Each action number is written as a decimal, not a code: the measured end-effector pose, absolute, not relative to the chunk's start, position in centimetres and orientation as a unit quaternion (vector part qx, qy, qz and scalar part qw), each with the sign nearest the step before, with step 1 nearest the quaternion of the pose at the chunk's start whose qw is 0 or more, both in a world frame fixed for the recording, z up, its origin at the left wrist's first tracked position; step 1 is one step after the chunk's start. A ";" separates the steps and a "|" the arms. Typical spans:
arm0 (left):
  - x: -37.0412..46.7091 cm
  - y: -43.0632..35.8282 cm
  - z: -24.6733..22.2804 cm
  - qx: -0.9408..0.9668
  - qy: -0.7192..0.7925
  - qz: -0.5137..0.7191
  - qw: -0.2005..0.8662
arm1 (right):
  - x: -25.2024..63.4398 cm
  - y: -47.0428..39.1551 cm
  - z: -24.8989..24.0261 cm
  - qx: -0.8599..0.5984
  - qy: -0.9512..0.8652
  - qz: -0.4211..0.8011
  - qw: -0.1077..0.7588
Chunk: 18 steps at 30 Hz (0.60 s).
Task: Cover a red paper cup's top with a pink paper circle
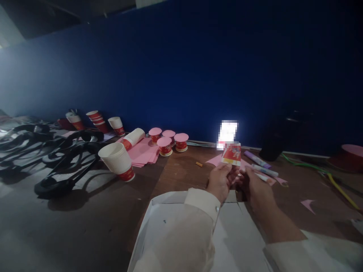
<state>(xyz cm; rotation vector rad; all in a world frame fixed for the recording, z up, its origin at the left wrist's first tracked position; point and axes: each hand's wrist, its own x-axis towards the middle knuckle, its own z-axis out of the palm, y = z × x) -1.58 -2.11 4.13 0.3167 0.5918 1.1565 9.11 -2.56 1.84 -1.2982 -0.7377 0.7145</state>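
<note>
A red and white printed paper piece (231, 154) stands up from between my hands, above the back edge of a white box lid. My left hand (220, 182) is closed on its lower edge. Close beside it, my right hand (255, 188) has its fingers curled at the base of the piece; what they hold is hidden. Behind the piece is a bright, pixelated screen (227, 132). Pink paper (214, 160) lies under and beside it, with a purple marker (257, 159) and a glue tube (265, 170) to the right.
Several short red cups with pink discs (165, 145) stand left of centre, near pink sheets (143, 152). A stack of paper cups (117, 160) and black headsets (66, 170) are farther left. The white box lid (164, 226) lies under my forearms. Green and yellow cables (342, 190) run at right.
</note>
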 end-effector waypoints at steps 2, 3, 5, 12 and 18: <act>-1.5 -1.9 4.0 0.144 0.286 0.544 0.776 | 8.6 -3.4 2.7 -0.604 -0.322 0.275 0.675; -1.5 -1.8 3.9 0.145 0.289 0.550 0.770 | 8.4 -3.9 3.1 -0.614 -0.330 0.245 0.673; -1.3 -1.6 3.6 0.151 0.287 0.565 0.758 | 8.0 -4.6 3.9 -0.623 -0.384 0.161 0.662; -0.8 -1.6 3.4 0.176 0.258 0.589 0.745 | 7.7 -5.1 3.9 -0.514 -0.616 -0.053 0.594; -0.7 -1.3 2.9 0.186 0.270 0.581 0.745 | 7.9 -4.9 3.5 -0.549 -0.592 -0.044 0.589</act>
